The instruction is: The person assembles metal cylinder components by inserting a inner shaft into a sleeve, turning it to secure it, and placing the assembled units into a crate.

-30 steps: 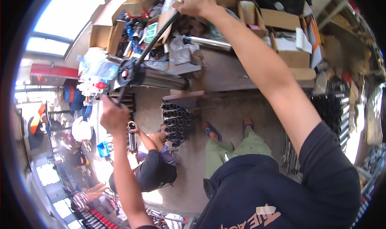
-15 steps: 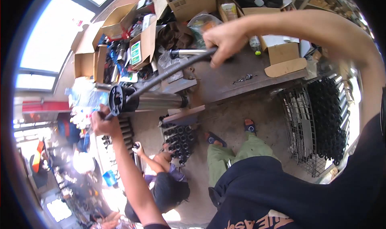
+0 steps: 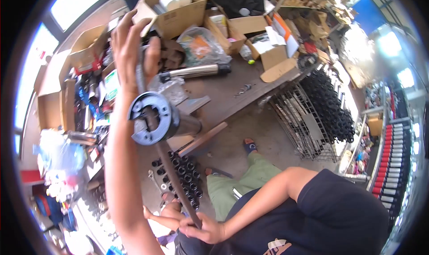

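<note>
A long dark metal bar runs slantwise across the slotted end collar of a metal cylinder, passing through the collar's opening. Low in the view, close to my body, my right hand is wrapped round the bar's near end. My left hand is at the far end, its fingers stretched upward and thumb apart, with the bar against the palm. The cylinder juts out by the edge of the workbench; how it is held there is hidden.
A second cylinder lies on the bench near a plastic bag and cardboard boxes. Stacked black tubes stand beside a wire rack. Below the bar are several black rings and another person's arm.
The bar has swung round clockwise. My right hand has come down from over the bench to near my body, while my left hand has moved up and its fingers have straightened. The view has shifted.
</note>
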Tool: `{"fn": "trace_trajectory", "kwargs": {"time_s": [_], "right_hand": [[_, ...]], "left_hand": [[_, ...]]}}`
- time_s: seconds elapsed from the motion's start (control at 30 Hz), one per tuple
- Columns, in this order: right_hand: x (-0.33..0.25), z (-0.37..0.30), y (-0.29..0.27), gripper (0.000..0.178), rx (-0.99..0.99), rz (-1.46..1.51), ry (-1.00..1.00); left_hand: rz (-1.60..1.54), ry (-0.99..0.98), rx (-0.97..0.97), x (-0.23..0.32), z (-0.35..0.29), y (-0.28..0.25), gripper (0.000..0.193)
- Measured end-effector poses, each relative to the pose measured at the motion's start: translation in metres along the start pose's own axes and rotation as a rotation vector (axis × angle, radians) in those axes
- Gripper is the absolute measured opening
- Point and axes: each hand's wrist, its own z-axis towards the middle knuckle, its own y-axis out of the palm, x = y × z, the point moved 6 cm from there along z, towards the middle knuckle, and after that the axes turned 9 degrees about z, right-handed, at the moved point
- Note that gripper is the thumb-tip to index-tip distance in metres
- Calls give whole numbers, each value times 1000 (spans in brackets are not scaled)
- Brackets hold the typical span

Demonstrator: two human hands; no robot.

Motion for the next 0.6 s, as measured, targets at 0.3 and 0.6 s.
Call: {"fn": "trace_trajectory", "kwargs": {"time_s": [0.3, 0.6], "right_hand": [[-81, 86, -86, 15, 222, -173, -352], [-298, 419, -74, 31, -949, -1808, -991]], "left_hand": [[-829, -2075, -850, 126, -303, -177, 63], [589, -1216, -575, 200, -85, -176, 28]]}}
